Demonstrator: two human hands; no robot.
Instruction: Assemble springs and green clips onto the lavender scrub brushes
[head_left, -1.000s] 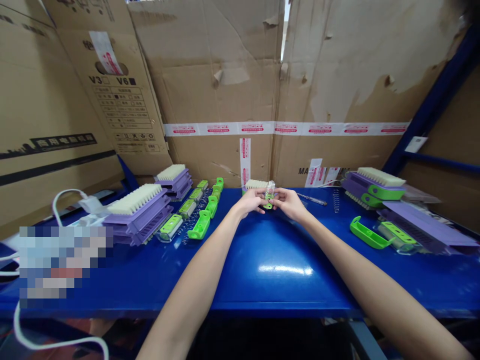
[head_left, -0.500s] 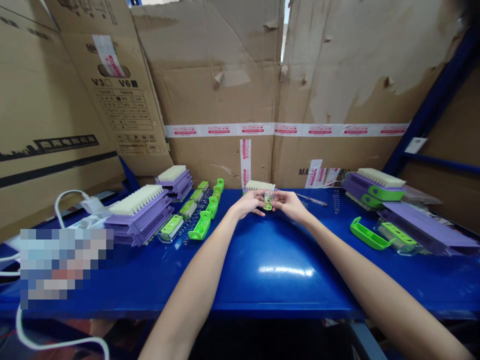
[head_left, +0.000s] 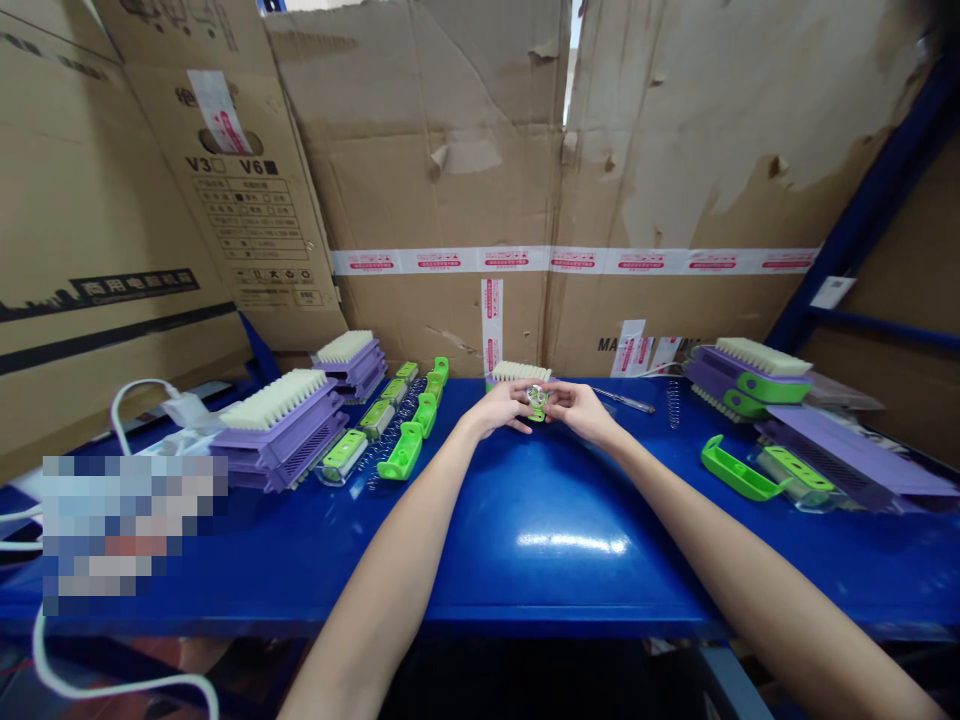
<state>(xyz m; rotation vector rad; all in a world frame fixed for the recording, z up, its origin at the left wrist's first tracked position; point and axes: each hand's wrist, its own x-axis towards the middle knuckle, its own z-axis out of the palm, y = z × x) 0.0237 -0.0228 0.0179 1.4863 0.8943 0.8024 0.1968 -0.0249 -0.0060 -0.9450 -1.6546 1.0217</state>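
Note:
At the far middle of the table, both hands hold a small green and clear plastic part (head_left: 537,402). Its upper end is shiny and see-through, with green below, and the fingers cover its sides. My left hand (head_left: 501,408) grips it from the left, and my right hand (head_left: 576,408) from the right. Right behind them lies a purple brush head (head_left: 521,372) with cream bristles, partly hidden. Similar green and clear parts (head_left: 375,418) stand in a row on the left, beside loose coil springs (head_left: 384,445) and bright green curved caps (head_left: 405,452).
Purple bristled brush pieces (head_left: 281,440) are stacked at left. More brush pieces (head_left: 757,372), a green handle-like cap (head_left: 739,470), another green and clear part (head_left: 799,478) and a spring (head_left: 673,403) lie right. A screwdriver (head_left: 626,401) rests behind my right hand. Cardboard (head_left: 450,180) walls the back.
The held part has turned slightly between my fingers. Its upper end, which looked like coiled wire before, now shows a shiny, clear face. Both hands stay in nearly the same place.

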